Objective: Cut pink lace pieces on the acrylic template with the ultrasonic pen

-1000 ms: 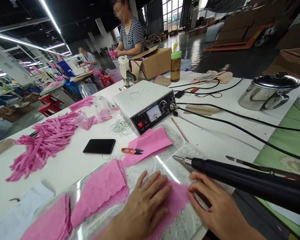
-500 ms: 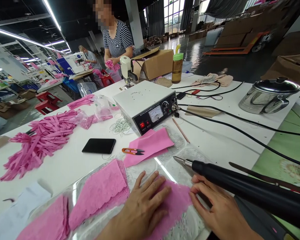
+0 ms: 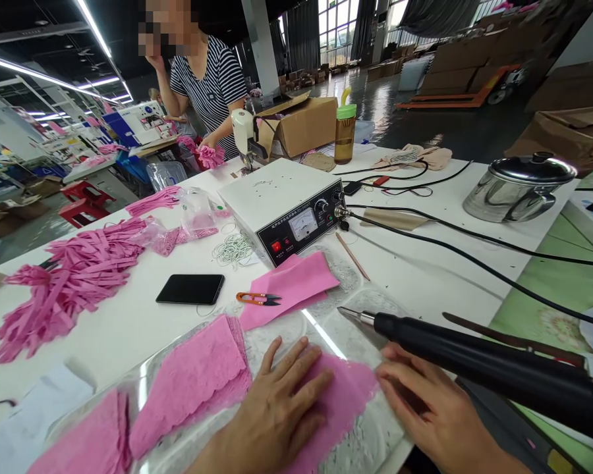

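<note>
A thin pink fabric piece [image 3: 348,388] lies on the transparent sheet [image 3: 375,428] in front of me. My left hand [image 3: 289,401] rests flat on it, fingers spread. At the fabric's right corner, my right hand [image 3: 425,401] has thumb and forefinger closed on the edge. A black pen-shaped tool [image 3: 464,349] with a pointed metal tip [image 3: 350,312] slants over my right hand; whether the hand bears it is hidden. Left of my left hand are two stacks of pink pieces, one scalloped stack [image 3: 192,382] and another stack [image 3: 89,438].
Orange-handled thread snips [image 3: 257,299] lie on folded pink cloth [image 3: 296,283]. Beyond stands a white control box [image 3: 281,204] with cables. A phone [image 3: 190,289], pink strips [image 3: 79,270], a glass pot [image 3: 514,191] and a bottle [image 3: 344,135] share the table. A co-worker [image 3: 207,85] stands behind.
The view has shifted slightly. The co-worker has leaned left and raised one hand to the head; the other holds pink cloth lower. My hands stay nearly in place on the fabric.
</note>
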`<state>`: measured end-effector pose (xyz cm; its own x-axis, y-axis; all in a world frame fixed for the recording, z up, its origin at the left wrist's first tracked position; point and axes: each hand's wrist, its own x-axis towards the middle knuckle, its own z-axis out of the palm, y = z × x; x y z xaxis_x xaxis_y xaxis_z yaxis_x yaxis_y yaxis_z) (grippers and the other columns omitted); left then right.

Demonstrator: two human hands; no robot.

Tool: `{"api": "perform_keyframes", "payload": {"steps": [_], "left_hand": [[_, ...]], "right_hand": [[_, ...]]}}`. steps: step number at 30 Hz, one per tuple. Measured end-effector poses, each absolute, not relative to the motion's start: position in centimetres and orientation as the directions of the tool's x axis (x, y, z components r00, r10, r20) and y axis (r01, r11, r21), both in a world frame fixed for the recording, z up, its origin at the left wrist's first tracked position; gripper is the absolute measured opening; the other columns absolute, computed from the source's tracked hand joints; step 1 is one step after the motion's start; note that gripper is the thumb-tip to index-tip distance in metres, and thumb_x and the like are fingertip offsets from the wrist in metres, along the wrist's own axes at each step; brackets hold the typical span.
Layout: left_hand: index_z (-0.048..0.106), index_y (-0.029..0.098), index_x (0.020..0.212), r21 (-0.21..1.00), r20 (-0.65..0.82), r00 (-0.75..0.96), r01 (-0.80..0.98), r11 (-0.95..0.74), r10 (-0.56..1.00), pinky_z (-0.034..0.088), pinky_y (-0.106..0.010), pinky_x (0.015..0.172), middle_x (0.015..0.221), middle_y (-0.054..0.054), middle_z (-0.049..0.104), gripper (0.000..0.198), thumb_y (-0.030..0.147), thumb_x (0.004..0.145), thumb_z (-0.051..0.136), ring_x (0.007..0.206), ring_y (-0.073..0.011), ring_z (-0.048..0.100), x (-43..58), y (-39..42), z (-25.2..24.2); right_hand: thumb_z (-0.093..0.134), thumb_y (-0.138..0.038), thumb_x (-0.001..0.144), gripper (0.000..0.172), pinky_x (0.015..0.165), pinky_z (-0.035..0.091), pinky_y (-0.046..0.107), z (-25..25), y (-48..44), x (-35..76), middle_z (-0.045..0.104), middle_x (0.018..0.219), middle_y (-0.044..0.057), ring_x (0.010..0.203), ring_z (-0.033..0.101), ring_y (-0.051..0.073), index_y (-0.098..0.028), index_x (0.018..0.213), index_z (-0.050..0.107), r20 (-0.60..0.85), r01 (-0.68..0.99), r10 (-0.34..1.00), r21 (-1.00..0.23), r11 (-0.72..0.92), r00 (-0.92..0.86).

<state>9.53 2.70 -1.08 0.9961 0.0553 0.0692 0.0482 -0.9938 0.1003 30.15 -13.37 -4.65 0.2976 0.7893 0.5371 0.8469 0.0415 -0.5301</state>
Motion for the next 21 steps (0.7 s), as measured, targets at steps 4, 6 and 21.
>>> {"api": "perform_keyframes", "payload": {"steps": [4,6,21], "left_hand": [[0.049,0.021,0.134,0.09,0.099,0.994,0.032,-0.995,0.041,0.024,-0.06,0.112,0.143,-0.011,0.047,0.04,0.029,0.094,0.052,0.137,-0.0317,0.035,9.5,2.8,-0.9],[0.051,0.02,0.132,0.076,0.112,0.993,0.021,-0.997,0.029,0.023,-0.061,0.112,0.142,-0.011,0.048,0.039,0.029,0.095,0.052,0.137,-0.0318,0.036,9.5,2.8,-0.8],[0.043,0.017,0.138,0.126,0.102,0.987,-0.135,-0.983,-0.122,0.022,-0.046,0.116,0.143,0.0,0.048,0.037,0.023,0.103,0.033,0.134,-0.0225,0.042,12.9,0.8,-0.5]], "right_hand": [[0.049,-0.013,0.091,0.018,0.077,0.056,0.023,-4.8,-13.5,30.2,0.063,0.101,0.009,0.087,0.067,0.016,-0.022,0.096,0.065,0.588,0.87,0.779,-0.479,0.121,0.215],[0.05,-0.015,0.091,0.017,0.077,0.056,0.022,-4.7,-13.7,30.2,0.064,0.1,0.008,0.087,0.068,0.016,-0.022,0.095,0.065,0.585,0.857,0.77,-0.506,0.102,0.254],[0.065,-0.052,0.078,0.047,0.086,0.059,0.04,-4.4,-15.1,31.3,0.072,0.101,0.009,0.096,0.069,0.031,-0.023,0.115,0.06,0.101,0.283,0.653,-0.942,-0.18,0.75]]}}
